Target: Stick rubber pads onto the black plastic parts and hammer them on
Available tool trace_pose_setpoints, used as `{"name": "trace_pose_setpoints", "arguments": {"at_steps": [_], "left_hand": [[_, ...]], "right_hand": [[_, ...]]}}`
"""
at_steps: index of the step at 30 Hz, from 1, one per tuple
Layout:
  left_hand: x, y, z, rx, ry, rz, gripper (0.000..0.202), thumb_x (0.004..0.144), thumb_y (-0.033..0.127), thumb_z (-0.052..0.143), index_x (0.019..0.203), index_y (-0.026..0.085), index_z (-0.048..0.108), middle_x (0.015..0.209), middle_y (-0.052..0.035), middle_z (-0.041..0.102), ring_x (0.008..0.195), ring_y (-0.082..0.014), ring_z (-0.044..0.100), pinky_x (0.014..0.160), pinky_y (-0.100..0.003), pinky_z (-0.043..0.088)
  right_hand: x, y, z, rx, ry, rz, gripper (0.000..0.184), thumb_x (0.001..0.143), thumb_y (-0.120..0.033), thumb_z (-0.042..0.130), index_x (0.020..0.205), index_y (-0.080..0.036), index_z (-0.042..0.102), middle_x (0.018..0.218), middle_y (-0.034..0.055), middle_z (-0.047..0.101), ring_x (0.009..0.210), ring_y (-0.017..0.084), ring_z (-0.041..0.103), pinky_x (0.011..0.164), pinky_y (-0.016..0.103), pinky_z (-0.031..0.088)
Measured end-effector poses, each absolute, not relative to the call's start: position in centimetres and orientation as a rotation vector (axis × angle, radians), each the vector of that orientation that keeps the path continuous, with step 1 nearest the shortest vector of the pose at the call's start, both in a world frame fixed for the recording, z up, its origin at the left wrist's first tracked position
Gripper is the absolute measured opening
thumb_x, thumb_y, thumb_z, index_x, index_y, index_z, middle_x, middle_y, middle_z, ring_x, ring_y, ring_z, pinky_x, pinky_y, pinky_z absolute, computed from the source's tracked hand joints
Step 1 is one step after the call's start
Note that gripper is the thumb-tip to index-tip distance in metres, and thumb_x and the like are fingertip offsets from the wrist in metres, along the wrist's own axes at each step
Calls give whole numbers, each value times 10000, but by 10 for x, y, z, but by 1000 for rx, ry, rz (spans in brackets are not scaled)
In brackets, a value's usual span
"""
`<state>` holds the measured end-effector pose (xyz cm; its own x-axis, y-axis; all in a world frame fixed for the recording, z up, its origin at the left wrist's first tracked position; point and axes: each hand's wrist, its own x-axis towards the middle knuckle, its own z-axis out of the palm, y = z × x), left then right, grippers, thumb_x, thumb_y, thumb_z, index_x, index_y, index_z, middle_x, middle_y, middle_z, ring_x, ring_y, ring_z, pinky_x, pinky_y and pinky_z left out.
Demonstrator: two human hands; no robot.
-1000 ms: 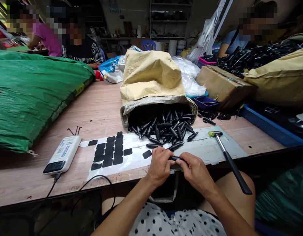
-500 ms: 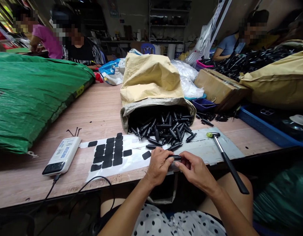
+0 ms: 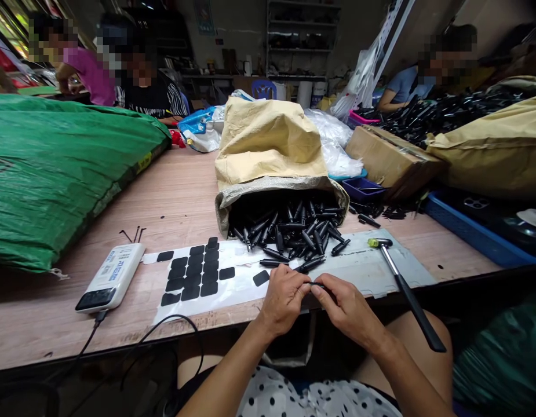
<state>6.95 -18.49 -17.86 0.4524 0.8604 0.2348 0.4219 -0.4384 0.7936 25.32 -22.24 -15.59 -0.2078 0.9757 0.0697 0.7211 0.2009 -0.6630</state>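
Just over the table's front edge, my left hand and my right hand meet around one small black pen-shaped part. Both hands are closed, thumbs and fingers pinching it from either side, so most of it is hidden. Right behind them, similar black pen-shaped parts spill from the mouth of a tan sack. To the left of my hands, black rounded-square stickers lie on a white backing sheet. A hammer with a black handle lies on the right, its handle jutting past the table edge.
A white power bank with a cable sits at left, hex keys behind it. A big green sack fills the far left. At right are a cardboard box and a blue tray. Other people sit across the room.
My fingers have closed further over the black pen-shaped part, so less of it shows. My right hand has turned slightly inward. The whole view has shifted a little.
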Motion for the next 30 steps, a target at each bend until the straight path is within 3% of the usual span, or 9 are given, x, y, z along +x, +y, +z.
{"name": "trace_pose_setpoints", "arguments": {"at_steps": [11,16,21,25,30], "left_hand": [[70,-187,-182,2096,1127,851,212,971,237,498,894,207,692,839,-40,690,952,-235,523,892,-428,364],[71,-187,-179,2138,1076,864,245,987,288,481,910,207,698,839,-54,690,926,-241,535,873,-427,384],[66,-211,-172,2145,859,1007,276,1007,329,462,1084,190,688,936,-98,711,887,-235,584,849,-403,447],[60,-250,-195,2219,607,658,273,978,348,540,1169,222,690,991,-97,734,882,-227,657,809,-352,496],[47,-269,-260,1902,1189,256,198,928,298,593,1077,280,723,1009,-46,758,959,-247,706,831,-338,527]], "right_hand": [[240,-221,-171,-1492,-1976,453,329,1022,-324,433,715,-210,466,709,12,539,678,149,478,645,291,334],[258,-217,-175,-1392,-1846,789,355,1004,-433,487,754,-193,569,728,13,559,721,154,520,677,275,398],[276,-211,-191,-1303,-1320,1050,442,972,-581,462,879,-185,634,671,-11,531,524,111,424,489,242,339],[274,-210,-192,-1346,-1294,1038,416,915,-579,570,800,-182,618,616,-26,485,504,101,388,457,234,302],[267,-210,-184,-1347,-1436,941,380,911,-510,605,721,-181,579,641,-18,472,591,112,415,538,239,354]]}}
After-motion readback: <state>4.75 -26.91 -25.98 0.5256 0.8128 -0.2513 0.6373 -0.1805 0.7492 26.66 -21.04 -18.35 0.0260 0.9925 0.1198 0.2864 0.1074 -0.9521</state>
